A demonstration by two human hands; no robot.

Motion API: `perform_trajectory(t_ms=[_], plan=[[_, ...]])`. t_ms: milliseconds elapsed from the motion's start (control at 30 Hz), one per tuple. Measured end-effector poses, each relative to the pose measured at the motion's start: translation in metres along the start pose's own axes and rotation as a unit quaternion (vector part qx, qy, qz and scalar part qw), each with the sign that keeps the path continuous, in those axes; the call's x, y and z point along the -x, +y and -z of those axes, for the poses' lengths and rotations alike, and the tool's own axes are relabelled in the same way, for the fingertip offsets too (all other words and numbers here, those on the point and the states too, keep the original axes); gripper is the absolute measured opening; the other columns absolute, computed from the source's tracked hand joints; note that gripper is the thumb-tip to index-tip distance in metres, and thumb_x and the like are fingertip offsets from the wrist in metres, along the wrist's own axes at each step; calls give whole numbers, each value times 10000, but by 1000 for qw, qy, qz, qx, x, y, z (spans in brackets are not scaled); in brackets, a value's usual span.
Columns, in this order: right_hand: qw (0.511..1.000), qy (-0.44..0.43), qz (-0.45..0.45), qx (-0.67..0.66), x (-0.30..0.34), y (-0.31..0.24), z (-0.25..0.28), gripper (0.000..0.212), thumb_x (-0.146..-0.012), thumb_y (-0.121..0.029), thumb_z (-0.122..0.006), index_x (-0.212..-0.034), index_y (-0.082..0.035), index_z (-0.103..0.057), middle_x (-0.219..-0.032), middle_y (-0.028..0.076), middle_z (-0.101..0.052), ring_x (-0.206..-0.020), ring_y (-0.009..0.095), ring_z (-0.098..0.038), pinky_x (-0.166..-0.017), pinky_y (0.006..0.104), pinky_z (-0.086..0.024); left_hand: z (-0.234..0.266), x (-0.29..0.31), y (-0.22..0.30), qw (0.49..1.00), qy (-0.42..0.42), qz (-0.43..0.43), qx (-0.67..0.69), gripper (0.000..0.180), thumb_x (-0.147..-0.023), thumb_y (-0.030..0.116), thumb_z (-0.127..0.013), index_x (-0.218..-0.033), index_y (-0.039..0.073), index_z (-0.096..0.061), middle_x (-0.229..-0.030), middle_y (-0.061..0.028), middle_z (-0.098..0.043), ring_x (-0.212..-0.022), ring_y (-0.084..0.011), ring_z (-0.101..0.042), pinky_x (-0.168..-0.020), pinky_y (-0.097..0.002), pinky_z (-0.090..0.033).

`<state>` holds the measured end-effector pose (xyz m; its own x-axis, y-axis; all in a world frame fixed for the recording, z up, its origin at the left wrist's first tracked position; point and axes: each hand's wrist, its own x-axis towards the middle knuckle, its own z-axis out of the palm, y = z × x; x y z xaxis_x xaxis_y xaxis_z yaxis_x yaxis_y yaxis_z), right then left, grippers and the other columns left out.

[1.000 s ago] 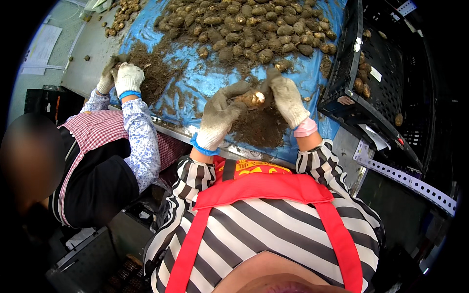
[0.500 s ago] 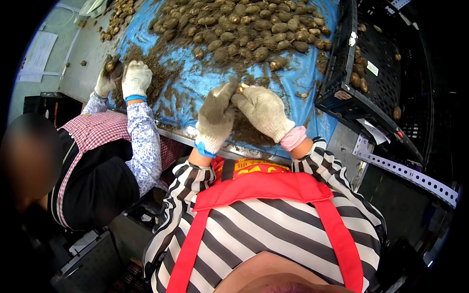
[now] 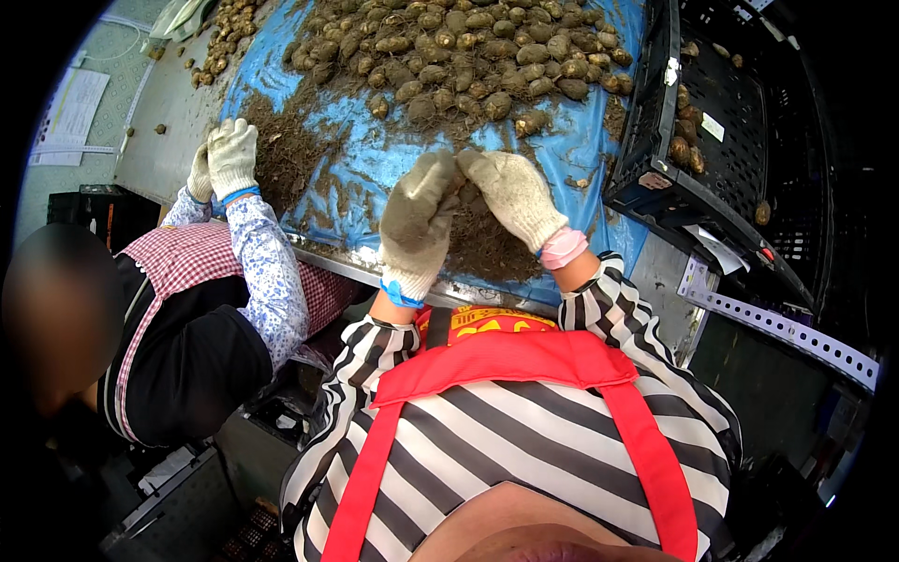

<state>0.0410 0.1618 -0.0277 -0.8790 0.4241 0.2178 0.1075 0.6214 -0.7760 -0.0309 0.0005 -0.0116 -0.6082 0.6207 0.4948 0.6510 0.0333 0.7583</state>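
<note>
Both my hands wear off-white knit gloves with grey, soiled palms. My left hand [image 3: 416,217] points away from me, its fingers pressed together and curled toward the other hand. My right hand [image 3: 515,195] bends in from the right, its fingertips meeting the left ones. Whatever lies between the fingertips is hidden by the gloves. Below them, loose soil and root hairs [image 3: 487,245] cover the blue plastic sheet [image 3: 361,187]. Just beyond my fingers begins a large heap of small, brown, hairy taro corms [image 3: 459,61].
At the right edge stands a black plastic crate [image 3: 740,178] with a few corms inside. A perforated metal rail [image 3: 787,328] runs below it. On my left, a co-worker's gloved hands [image 3: 229,159] meet over the sheet's edge. More corms [image 3: 225,42] lie at the far left.
The small pale piece seen between my fingertips no longer shows. My right hand has shifted slightly left and up. The co-worker's hands have drawn together, and the dark object there is out of sight.
</note>
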Motion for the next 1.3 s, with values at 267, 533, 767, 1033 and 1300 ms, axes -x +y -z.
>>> perform_trajectory(t_ms=[267,533,767,1033,1300], plan=[[977,26,-51,-207,-7,-36,34,188,-944,-188,-704,-1062,-43,-725,-1075,130,-738,-954,248,-715,-867,331,-584,9,-13,14,960,-9,274,47,420,-1018,81,-562,-1421,-33,-533,-1278,-153,-655,-1147,-195,-662,-879,-308,-610],[973,2,-65,-221,-4,-29,20,403,-974,-269,-694,-1302,-36,-676,-1271,160,-691,-1124,232,-687,-965,300,-543,-3,-5,4,835,45,283,469,720,-947,139,-680,-1523,-86,-310,-1448,-223,-482,-1329,-299,-555,-1121,-464,-515],[919,46,-30,-390,-12,-8,-12,333,-1048,-240,-558,-1225,27,-652,-1303,145,-679,-1111,215,-683,-934,342,-572,-10,-15,20,776,43,305,550,720,-880,4,-594,-1521,-107,-284,-1407,-227,-509,-1317,-333,-565,-1136,-504,-492],[913,39,-32,-404,-17,-18,8,261,-1006,-107,-538,-1196,36,-647,-1164,98,-706,-1042,190,-685,-881,269,-564,-3,-13,2,735,-13,276,619,696,-887,40,-604,-1512,-91,-329,-1441,-236,-498,-1338,-331,-554,-1102,-482,-520],[929,35,-49,-364,7,-33,0,281,-961,-183,-701,-1170,3,-723,-1210,114,-656,-1086,207,-650,-915,301,-543,0,-9,-20,790,19,267,551,753,-962,193,-661,-1552,-70,-274,-1400,-192,-552,-1257,-262,-616,-1018,-351,-583]])
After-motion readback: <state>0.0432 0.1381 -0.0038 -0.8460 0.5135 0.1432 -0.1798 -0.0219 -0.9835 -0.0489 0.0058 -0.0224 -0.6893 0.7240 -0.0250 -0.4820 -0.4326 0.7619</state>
